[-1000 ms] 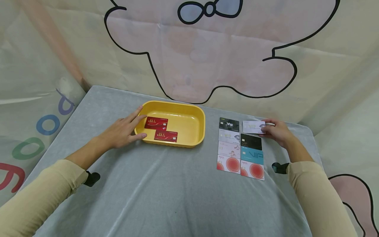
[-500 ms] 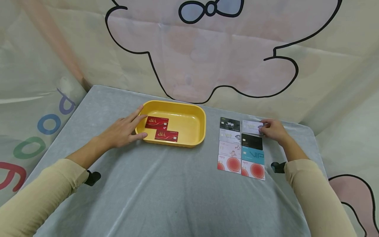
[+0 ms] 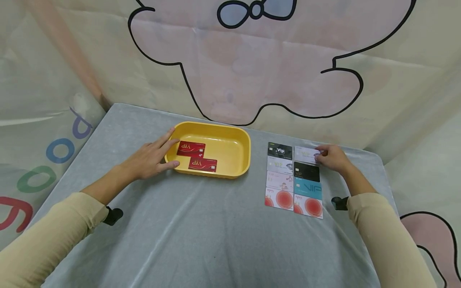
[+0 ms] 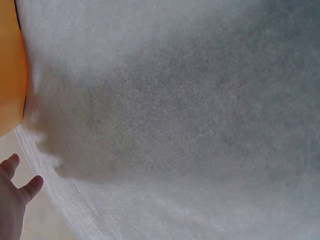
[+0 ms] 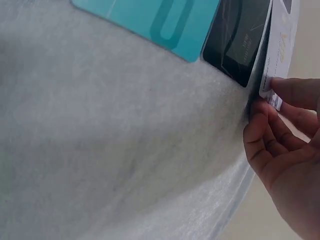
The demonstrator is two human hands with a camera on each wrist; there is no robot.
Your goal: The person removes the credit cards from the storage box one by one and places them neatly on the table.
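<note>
My left hand (image 3: 149, 160) rests spread at the left rim of a yellow tray (image 3: 228, 148), fingers fairly straight. Inside the tray lie two red VIP cards (image 3: 191, 149). My right hand (image 3: 335, 160) pinches the right end of a white VIP card (image 3: 305, 154) at the top of the right card column. In the right wrist view the thumb lies on the white card (image 5: 280, 45) and curled fingers meet its edge. Below it are a black card (image 3: 306, 171), a blue VIP card (image 3: 307, 188) and a white card with a red circle (image 3: 312, 206).
Left of that column stands another: a black Vip card (image 3: 279, 150), a white VIP card (image 3: 279, 165), a pale pink card (image 3: 279, 181) and a red-circle card (image 3: 283, 199). A grey cloth (image 3: 201, 232) covers the table. A printed curtain (image 3: 230, 72) hangs behind.
My right hand has shifted slightly left, bringing the white card into line above the black card, and has since held still. The left hand stays at the tray.
</note>
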